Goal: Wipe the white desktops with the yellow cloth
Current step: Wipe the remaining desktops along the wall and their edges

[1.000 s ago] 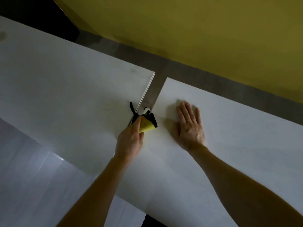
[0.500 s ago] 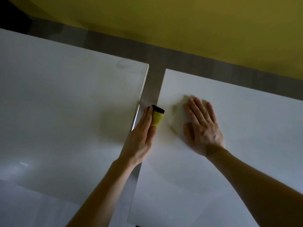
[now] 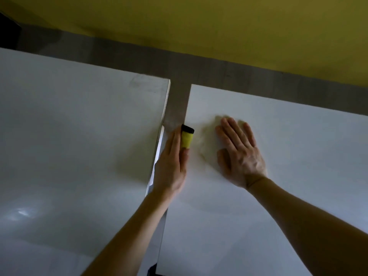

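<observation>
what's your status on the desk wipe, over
Left hand pinches yellow cloth over edge of right desktop. Right hand flat on it. Left desktop apart, across gap.

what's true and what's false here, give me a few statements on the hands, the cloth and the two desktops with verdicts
1. The left hand holds the black-edged yellow cloth. True.
2. The right hand is clenched in a fist. False: it lies flat, fingers spread, on the right white desktop.
3. The right desktop touches the left white desktop. False: a gap between them shows grey floor.
4. The cloth sits at the right desktop's left edge. True.
</observation>
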Motion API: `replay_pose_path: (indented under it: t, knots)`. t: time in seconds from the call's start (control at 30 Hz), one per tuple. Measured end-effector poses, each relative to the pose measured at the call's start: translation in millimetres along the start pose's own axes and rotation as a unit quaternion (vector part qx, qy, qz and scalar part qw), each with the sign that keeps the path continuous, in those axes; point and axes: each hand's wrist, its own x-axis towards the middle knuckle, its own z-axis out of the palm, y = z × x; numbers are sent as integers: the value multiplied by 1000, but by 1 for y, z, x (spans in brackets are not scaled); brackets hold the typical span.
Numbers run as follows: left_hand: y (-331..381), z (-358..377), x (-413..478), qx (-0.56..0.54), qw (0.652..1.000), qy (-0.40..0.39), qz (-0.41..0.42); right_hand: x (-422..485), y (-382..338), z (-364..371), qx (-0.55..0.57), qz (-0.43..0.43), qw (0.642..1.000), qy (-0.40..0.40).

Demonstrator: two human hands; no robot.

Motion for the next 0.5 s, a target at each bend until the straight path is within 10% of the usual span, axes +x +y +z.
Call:
replay_pose_path:
  t: [0.23, 0.5]
  knots:
    - [18, 24, 139, 119, 991, 53, 10, 1, 3, -3, 3, -3, 1000, 5]
    - [2, 1, 12, 49, 999, 13, -14, 4, 1, -1, 7, 2, 1000, 7]
